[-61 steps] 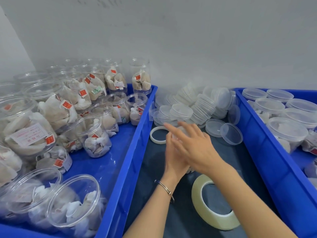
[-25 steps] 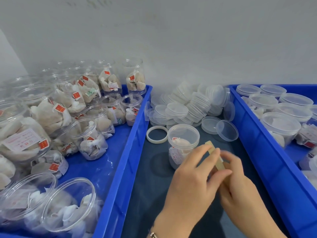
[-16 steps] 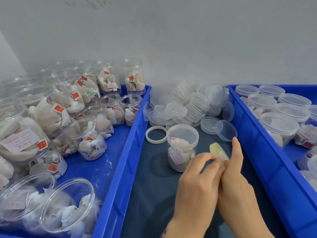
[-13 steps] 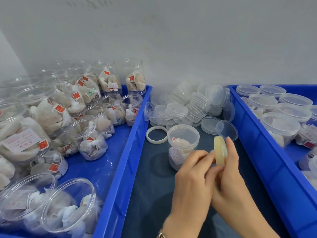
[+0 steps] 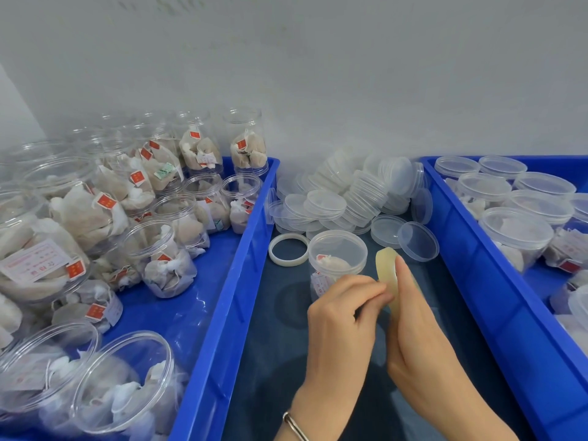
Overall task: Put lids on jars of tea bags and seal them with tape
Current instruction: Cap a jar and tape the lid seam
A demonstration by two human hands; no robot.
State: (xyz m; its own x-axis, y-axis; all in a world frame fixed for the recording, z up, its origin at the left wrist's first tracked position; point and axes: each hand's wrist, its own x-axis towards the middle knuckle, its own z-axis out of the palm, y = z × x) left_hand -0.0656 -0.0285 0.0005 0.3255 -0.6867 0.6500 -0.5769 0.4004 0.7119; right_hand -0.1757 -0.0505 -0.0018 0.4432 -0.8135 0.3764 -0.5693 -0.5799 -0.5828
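Three blue plastic crates stand side by side against a pale wall. The left crate (image 5: 245, 237) is crowded with open clear jars of tea bags (image 5: 165, 259), upright toward its far edge, two lying on their sides at its near left corner. The right crate (image 5: 496, 281) holds jars with lids already on (image 5: 515, 230), packed along its far side. The middle crate (image 5: 451, 218) has a dark floor; a heap of clear loose lids (image 5: 350, 198) fills its far end, some stacked, some leaning on edge.

One lidded jar (image 5: 337, 256) stands upright on the floor of the middle crate, just in front of the lid heap, near the crate's centre line. Tea bags with a red tag show through its wall. A white ring (image 5: 289, 249), possibly a used-up tape core, lies flat just left of the jar, close to the crate's left wall.

Right hand (image 5: 416, 326): fingers wrapped around a roll of clear tape (image 5: 386, 268), held on edge just right of the jar, forefinger lying along the roll's rim. Left hand (image 5: 343, 316): fingers curled, tips pinching at the face of the roll, apparently at the tape end; the end itself is too small to make out. A thin bracelet (image 5: 294, 426) sits on the left wrist.
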